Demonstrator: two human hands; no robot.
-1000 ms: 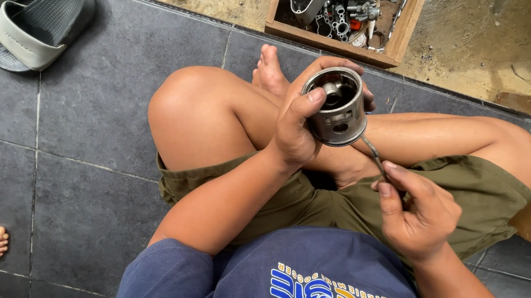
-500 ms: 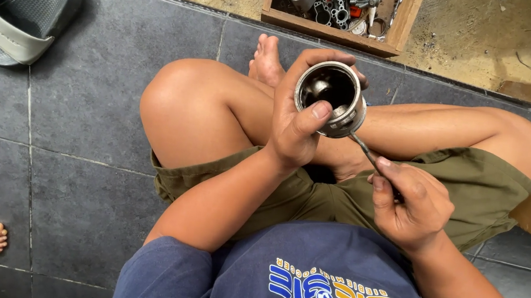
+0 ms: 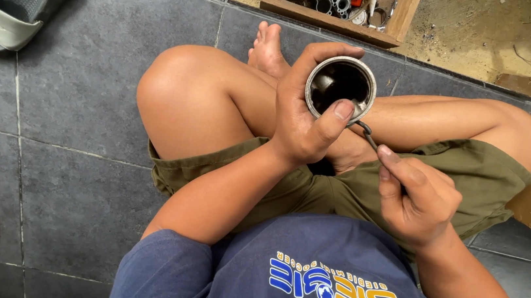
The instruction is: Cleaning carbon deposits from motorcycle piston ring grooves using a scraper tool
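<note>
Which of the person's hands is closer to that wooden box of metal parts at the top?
Left. The left hand, gripping a metal cylinder, sits just below the wooden box; the right hand, holding a thin tool, is lower, near the lap.

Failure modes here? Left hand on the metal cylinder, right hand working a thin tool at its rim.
1. The thin tool meets the metal cylinder right beside the left hand's thumb; a slip might jab it.
2. The cylinder is gripped one-handed above a bare shin, so a drop could hit the leg or the dark floor tiles.
3. The right hand pinches the tool far back, likely limiting control.
</note>
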